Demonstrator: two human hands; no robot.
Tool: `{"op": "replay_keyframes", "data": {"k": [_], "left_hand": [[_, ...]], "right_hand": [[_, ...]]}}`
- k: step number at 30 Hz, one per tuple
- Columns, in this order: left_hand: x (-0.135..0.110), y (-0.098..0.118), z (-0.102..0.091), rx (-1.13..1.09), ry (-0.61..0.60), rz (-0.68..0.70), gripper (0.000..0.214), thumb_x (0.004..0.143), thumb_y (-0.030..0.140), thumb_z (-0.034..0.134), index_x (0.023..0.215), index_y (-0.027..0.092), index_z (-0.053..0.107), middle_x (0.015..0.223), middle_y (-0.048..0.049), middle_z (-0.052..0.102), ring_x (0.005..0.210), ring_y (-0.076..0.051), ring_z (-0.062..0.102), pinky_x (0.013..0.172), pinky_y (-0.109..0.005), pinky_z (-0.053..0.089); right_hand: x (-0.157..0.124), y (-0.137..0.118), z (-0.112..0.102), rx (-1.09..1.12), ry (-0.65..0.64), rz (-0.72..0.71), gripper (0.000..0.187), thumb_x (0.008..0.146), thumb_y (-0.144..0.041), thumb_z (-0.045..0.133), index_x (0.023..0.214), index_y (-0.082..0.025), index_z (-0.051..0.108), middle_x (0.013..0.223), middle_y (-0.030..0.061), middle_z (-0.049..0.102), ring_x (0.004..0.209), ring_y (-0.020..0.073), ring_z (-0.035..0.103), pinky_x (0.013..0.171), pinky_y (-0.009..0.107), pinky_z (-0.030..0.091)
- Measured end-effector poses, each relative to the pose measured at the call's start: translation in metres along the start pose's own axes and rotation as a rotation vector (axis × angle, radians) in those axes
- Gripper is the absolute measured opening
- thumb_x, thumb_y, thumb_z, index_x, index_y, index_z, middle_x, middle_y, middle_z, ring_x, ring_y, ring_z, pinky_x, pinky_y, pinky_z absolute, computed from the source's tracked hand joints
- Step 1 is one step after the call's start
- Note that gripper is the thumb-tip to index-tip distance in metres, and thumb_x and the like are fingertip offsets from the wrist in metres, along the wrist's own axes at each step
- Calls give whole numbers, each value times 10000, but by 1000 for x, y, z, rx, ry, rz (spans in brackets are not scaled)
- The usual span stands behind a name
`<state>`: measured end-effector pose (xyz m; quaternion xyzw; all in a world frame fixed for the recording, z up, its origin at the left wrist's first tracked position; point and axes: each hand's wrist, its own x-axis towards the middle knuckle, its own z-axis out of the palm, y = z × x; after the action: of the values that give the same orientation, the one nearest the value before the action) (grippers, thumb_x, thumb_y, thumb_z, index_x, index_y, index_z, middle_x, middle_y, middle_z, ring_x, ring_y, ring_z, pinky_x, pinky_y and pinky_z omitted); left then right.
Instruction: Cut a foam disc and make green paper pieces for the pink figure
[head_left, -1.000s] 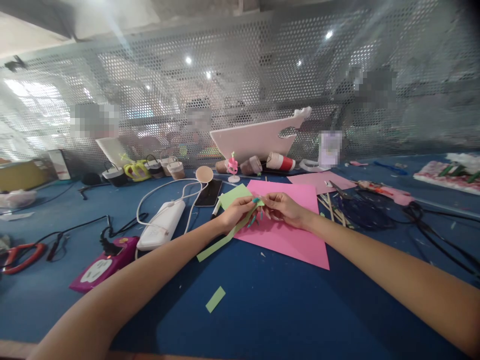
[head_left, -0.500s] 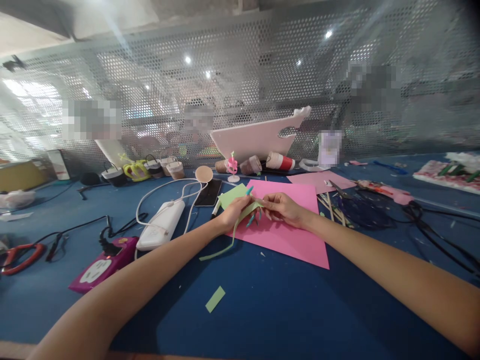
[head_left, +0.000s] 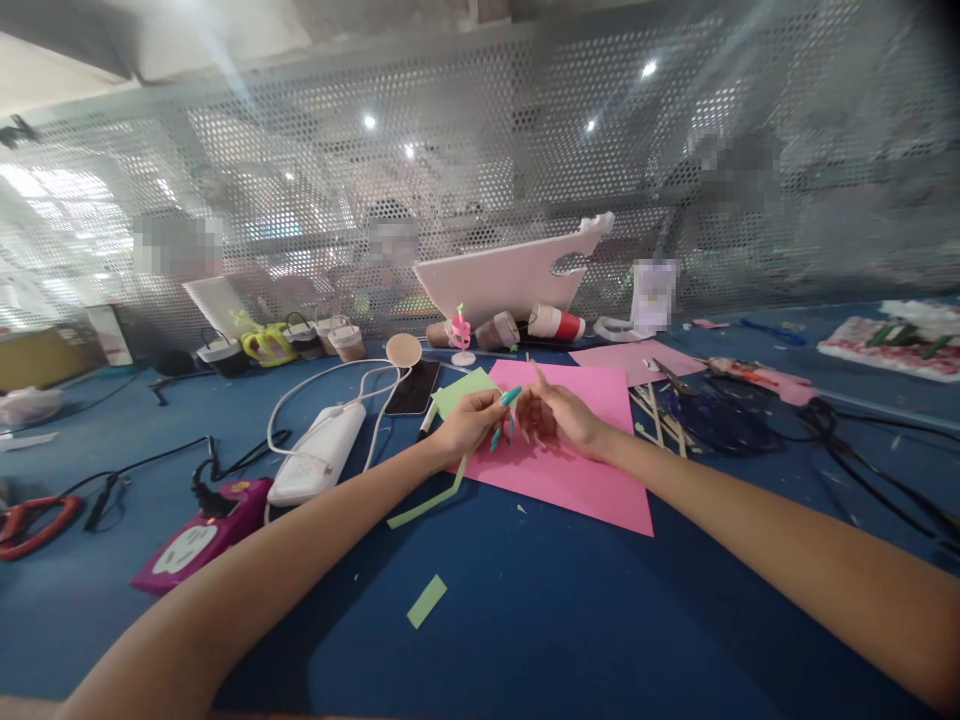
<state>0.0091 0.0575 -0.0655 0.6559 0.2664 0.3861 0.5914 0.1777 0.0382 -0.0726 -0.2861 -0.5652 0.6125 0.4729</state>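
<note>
My left hand [head_left: 472,425], with long turquoise nails, is closed in a pinch on a narrow green paper strip [head_left: 429,508]. The strip's tail hangs below the hand and bends left onto the table; its other end is hidden by the fingers. Just to the right, my right hand [head_left: 566,415] has its fingers apart and slightly curled, with nothing visible in them. Both hands are over a pink paper sheet [head_left: 592,490]. A green paper sheet [head_left: 466,390] lies behind my left hand. Nearer to me, a short green paper piece [head_left: 427,602] rests on the blue table [head_left: 540,630].
Left of the hands are a white power bank [head_left: 319,455] with cables, a phone [head_left: 412,388] and a purple power strip [head_left: 202,535]. Scissors [head_left: 670,375], wooden sticks [head_left: 656,415] and lighter pink paper [head_left: 637,362] lie right. Cups [head_left: 556,323] and white foam board [head_left: 499,275] stand behind.
My right hand has let go of the strip and drawn slightly apart, its fingers spreading. My left hand keeps hold of the strip, whose tail has swung a little left.
</note>
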Motion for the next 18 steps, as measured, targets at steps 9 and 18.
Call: {"op": "replay_keyframes", "data": {"k": [9, 18], "left_hand": [[1, -3, 0, -26, -1, 6, 361, 732, 499, 654, 679, 155, 558, 546, 13, 544, 458, -100, 501, 443, -230, 392], [-1, -4, 0, -44, 62, -14, 367, 774, 517, 604, 678, 164, 566, 510, 25, 517, 401, -81, 435, 400, -222, 349]], "right_hand": [[-2, 2, 13, -222, 36, -167, 435, 796, -619, 559, 699, -199, 498, 511, -33, 580, 332, 88, 495, 332, 213, 387], [-5, 1, 21, -300, 149, -228, 430, 784, -609, 578, 671, -207, 476, 471, -47, 531, 320, 75, 442, 314, 215, 332]]}}
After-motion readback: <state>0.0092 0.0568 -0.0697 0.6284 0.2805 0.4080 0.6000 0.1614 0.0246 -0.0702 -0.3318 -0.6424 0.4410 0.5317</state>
